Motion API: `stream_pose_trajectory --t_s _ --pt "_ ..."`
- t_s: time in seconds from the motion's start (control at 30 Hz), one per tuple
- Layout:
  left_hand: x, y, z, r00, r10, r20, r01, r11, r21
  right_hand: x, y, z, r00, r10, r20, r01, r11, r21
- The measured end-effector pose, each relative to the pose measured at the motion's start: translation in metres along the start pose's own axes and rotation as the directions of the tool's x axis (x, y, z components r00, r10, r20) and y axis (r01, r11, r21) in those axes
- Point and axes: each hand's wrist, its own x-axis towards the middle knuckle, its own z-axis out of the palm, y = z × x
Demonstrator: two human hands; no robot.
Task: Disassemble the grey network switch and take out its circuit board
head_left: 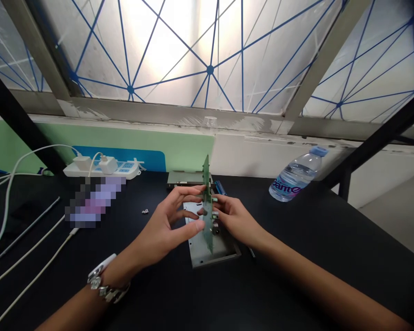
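Note:
A green circuit board (208,212) stands on edge, nearly upright, between my two hands. My left hand (169,225) has its thumb and fingertips against the board's left face. On the other side my right hand (236,218) grips the board with bent fingers, close to small parts that stick out from it. Below the board lies a shallow metal case (202,253), open side up. The board hides part of the case. Whether the board's lower edge touches the case, I cannot tell.
Behind the hands lies a flat metal box (182,177), with a blue handle (220,187) beside it. Small screws (145,212) lie left. A water bottle (295,177) stands tilted in view at right. A power strip (127,169), cables (31,248) and a blurred-out object (96,202) occupy the left.

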Motion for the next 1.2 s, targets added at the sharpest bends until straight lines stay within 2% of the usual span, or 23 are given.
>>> stream_pose_trajectory --t_s 0.1,0.2,0.4,0.5,0.67,0.83,1.07,1.2 --pt "0.000 -0.006 0.002 0.998 0.035 -0.057 -0.030 0.996 0.085 0.012 -0.001 0.009 0.996 -0.067 0.056 0.067 0.998 -0.002" --pt "0.001 -0.013 0.001 0.995 0.013 -0.096 -0.005 0.996 0.088 0.023 0.006 0.012 0.991 -0.113 0.069 0.111 0.993 0.035" --pt "-0.001 -0.022 -0.003 0.986 -0.144 -0.083 0.151 0.986 0.075 0.030 0.013 0.006 0.979 -0.205 -0.012 0.205 0.977 0.063" --pt "-0.002 -0.022 -0.001 0.977 -0.205 -0.063 0.207 0.978 0.038 0.028 0.010 0.002 0.959 -0.280 -0.050 0.280 0.960 0.005" --pt "-0.001 -0.018 -0.001 0.960 -0.281 -0.002 0.281 0.959 -0.039 0.023 0.005 0.001 0.897 -0.425 -0.122 0.404 0.900 -0.162" --pt "0.001 -0.018 -0.005 0.939 -0.341 0.039 0.341 0.940 -0.007 0.019 0.003 0.002 0.872 -0.476 -0.111 0.454 0.873 -0.178" --pt "0.002 -0.022 -0.013 0.958 -0.284 0.037 0.282 0.958 0.058 0.018 0.002 0.002 0.865 -0.492 -0.096 0.477 0.867 -0.144" --pt "0.005 -0.022 -0.021 0.980 -0.195 -0.030 0.196 0.945 0.262 0.019 -0.002 -0.008 0.896 -0.433 -0.096 0.407 0.889 -0.211"
